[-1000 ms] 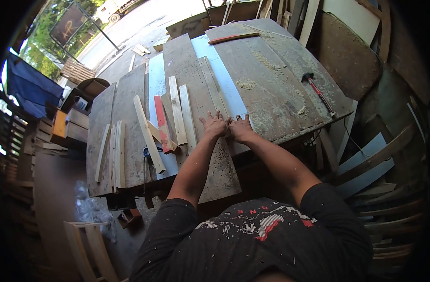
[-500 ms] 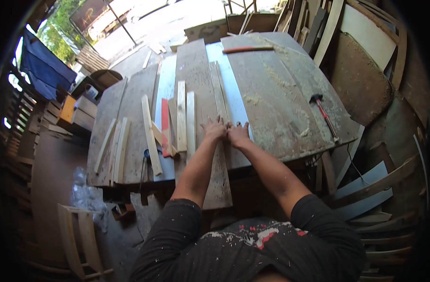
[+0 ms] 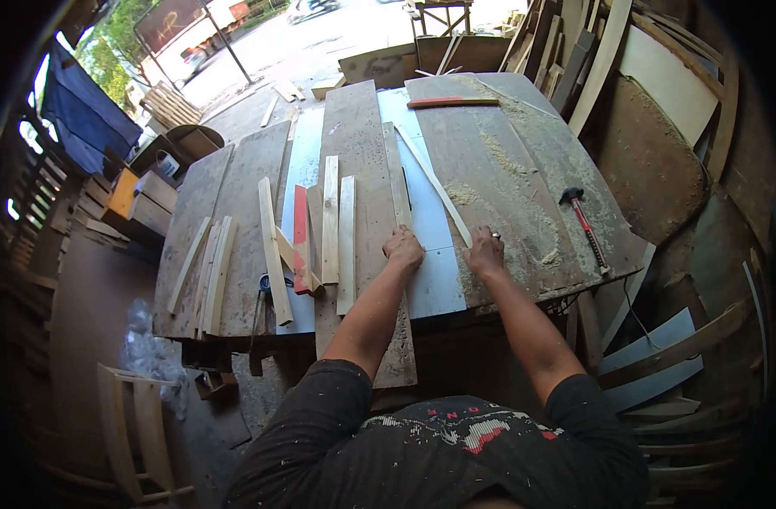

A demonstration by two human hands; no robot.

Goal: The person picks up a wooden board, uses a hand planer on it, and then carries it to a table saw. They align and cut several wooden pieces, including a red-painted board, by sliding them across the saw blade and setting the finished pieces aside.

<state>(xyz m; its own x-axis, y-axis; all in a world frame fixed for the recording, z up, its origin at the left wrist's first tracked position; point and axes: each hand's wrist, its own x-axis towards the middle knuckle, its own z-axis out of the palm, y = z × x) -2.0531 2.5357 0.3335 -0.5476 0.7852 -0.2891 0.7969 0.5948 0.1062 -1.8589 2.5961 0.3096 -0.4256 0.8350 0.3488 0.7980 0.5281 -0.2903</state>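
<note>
A thin pale wooden strip lies slantwise over the blue-white panel, its near end at my right hand. The fingers of that hand are closed around this end, and a ring shows on one of them. My left hand is curled over a long narrow board resting on the brown planks, its fingertips partly hidden. Left of it lie pale wood pieces and a red-painted piece.
A hammer with a red and black handle lies at the table's right, near scattered sawdust. A red-edged strip is at the far side. Short sticks lie at the left, and stacked boards lean at the right.
My hands have moved apart, the right one going right with the strip's near end. The strip now slants away from the narrow board, and more of the blue-white panel shows.
</note>
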